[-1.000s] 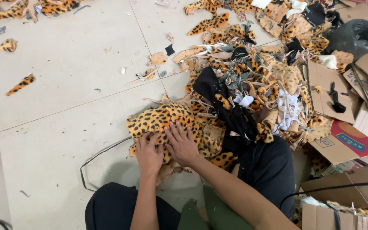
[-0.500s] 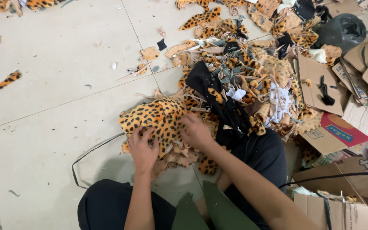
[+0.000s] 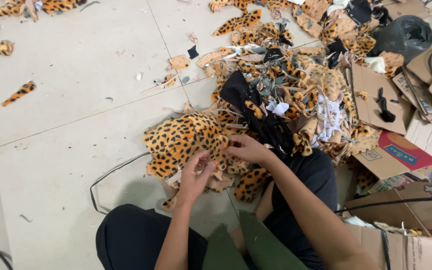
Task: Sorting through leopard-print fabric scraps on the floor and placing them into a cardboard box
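The person is sitting on the tiled floor and working a leopard-print fabric piece, which is lying on the floor just in front of the knees, at the near left edge of the big scrap pile.

Change noted: both hands are no longer lying flat on the print, as they were a second ago. The left hand is now lifting off the near edge, fingers curled and pinching at the fabric's near right border. The right hand is gripping the same border from the right, thumb and fingers closed on a fold. The two hands are almost touching. Judgement: pressing and smoothing is giving way to fingertip work on the edge, likely picking or separating a layer.

Against the earlier frame, the piece is sitting further left of the pile and looking more bunched. The black cable is still curving along the floor at near left. Cardboard boxes are lying to the right.
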